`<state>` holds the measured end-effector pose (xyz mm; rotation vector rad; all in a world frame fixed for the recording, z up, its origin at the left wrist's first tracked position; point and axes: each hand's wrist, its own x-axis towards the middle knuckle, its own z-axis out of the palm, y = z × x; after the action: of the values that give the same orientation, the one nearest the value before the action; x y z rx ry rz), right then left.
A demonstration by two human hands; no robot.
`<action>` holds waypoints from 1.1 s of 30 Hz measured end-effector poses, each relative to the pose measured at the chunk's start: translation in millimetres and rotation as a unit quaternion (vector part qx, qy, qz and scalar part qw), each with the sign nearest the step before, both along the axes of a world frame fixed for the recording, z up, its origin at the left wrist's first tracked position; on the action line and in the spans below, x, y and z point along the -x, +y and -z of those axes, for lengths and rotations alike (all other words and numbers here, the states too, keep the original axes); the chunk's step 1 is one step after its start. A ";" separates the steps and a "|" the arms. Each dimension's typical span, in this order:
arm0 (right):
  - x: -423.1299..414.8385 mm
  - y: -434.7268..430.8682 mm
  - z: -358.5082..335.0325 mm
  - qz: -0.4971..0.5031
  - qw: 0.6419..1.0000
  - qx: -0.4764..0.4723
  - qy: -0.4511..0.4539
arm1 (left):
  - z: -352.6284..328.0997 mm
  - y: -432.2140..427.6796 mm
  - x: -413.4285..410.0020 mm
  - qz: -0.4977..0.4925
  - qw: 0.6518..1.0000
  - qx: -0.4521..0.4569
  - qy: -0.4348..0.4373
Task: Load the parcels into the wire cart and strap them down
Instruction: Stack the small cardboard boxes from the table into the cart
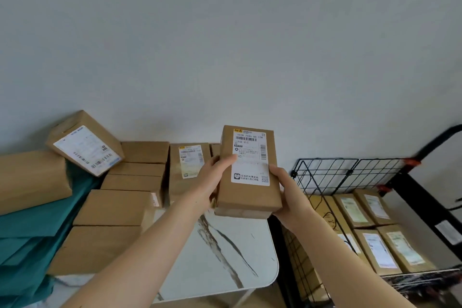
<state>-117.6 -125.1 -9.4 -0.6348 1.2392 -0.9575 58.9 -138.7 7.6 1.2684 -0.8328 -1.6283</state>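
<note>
Both hands hold up a brown cardboard parcel (247, 190) with a white shipping label above the table's right end. My left hand (212, 177) grips its left edge with the thumb across the label. On the parcel's right side my right hand (285, 190) grips the edge and lower corner. The black wire cart (347, 172) stands to the right of the table. Several labelled parcels (375, 232) lie flat inside the cart. More brown parcels (112, 207) are piled on the table's left half, one (85, 142) leaning tilted on top.
The white marble-patterned table (225, 257) has a rounded front right corner close to the cart. Teal fabric (30, 245) lies at the left under the boxes. A plain wall stands behind everything. A black frame (425, 197) runs along the cart's right side.
</note>
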 end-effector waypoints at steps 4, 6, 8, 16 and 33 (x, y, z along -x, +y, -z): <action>64.6 14.7 0.0 0.027 1.000 0.001 0.001 | 3.7 5.3 65.5 0.024 0.999 -0.013 -0.034; 100.9 22.1 0.0 0.040 0.999 -0.001 -0.006 | 4.9 8.6 103.6 0.032 0.998 -0.012 -0.048; 137.4 29.1 3.1 0.051 0.999 -0.008 -0.010 | 6.5 12.3 141.4 0.039 0.998 -0.016 -0.051; 277.3 38.0 17.4 0.084 0.996 -0.013 0.014 | 18.8 16.6 286.5 0.068 0.995 -0.033 -0.064; 403.0 -30.6 73.3 0.067 0.994 -0.076 0.051 | 82.1 -76.8 417.4 0.120 0.982 -0.118 -0.085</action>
<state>-520.6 -155.7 -82.7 -0.4912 1.4455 -0.9402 -358.4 -215.5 -74.5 1.5376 -0.9486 -1.8718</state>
